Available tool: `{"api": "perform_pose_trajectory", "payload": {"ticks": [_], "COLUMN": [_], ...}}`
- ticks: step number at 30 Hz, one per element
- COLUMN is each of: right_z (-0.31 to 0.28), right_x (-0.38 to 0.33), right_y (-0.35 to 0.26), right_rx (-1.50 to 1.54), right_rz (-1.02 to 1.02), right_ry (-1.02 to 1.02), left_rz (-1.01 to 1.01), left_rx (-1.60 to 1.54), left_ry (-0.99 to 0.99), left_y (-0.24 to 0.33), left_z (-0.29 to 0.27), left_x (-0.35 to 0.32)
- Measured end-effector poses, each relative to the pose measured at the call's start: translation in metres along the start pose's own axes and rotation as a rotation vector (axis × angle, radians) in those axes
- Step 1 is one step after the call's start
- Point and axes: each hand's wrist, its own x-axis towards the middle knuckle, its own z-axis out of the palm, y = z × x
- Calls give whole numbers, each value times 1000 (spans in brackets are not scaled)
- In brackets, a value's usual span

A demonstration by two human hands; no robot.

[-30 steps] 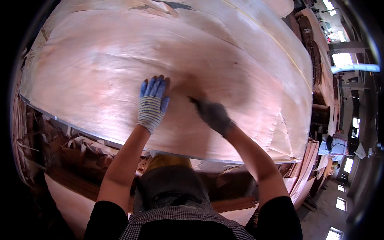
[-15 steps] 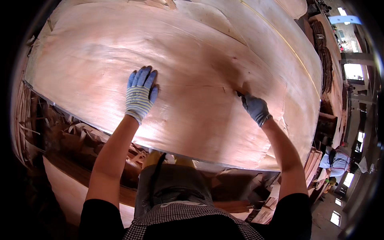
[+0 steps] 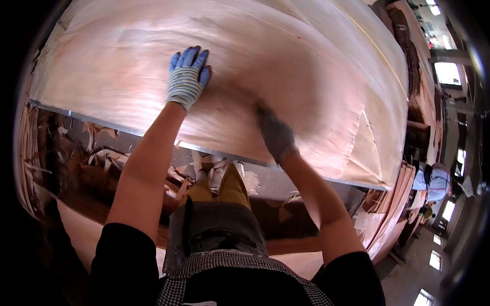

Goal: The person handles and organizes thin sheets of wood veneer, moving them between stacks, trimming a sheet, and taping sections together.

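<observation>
While resting flat and open with left hand [image 3: 187, 76], gripping nothing | blurred at right hand [image 3: 277, 131], cannot tell whether holding anything | under both, lies pinkish veneer sheet [image 3: 240, 66], spread over metal-edged worktable [image 3: 224, 154] | looks thin, light, floppy, apt to split along grain; best held two-handed near edges | below, veneer scraps [image 3: 107, 155]

Flat before you lies 1 broad, pinkish-tan wood sheet [image 3: 229, 84], its surface faintly streaked and rippled, its edge ragged on your right side.
</observation>
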Motion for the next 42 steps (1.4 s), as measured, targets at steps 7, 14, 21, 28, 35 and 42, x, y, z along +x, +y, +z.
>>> {"api": "perform_pose_trajectory", "payload": {"ticks": [7, 14, 21, 28, 35, 42], "right_z": [41, -42, -52, -74, -49, -69], "right_x": [-345, -232, -220, -199, -197, -206], "right_y": [103, 222, 281, 318, 327, 335], "right_rx": [-170, 497, 1483, 868, 1432, 886], "right_rz": [670, 1204, 1303, 1265, 1215, 1489], "right_ry": [-658, 334, 146, 101, 97, 3], "left_rz": [37, 9, -62, -82, -70, -81], "left_rx": [0, 42, 3, -78, -72, -27], "left_ry": [11, -23, -101, -107, -128, -123], "left_y": [11, 11, 8, 8, 12, 15], "left_z": [3, -1, -7, -13, -14, -13], "left_x": [7, 12, 15, 16, 18, 20]}}
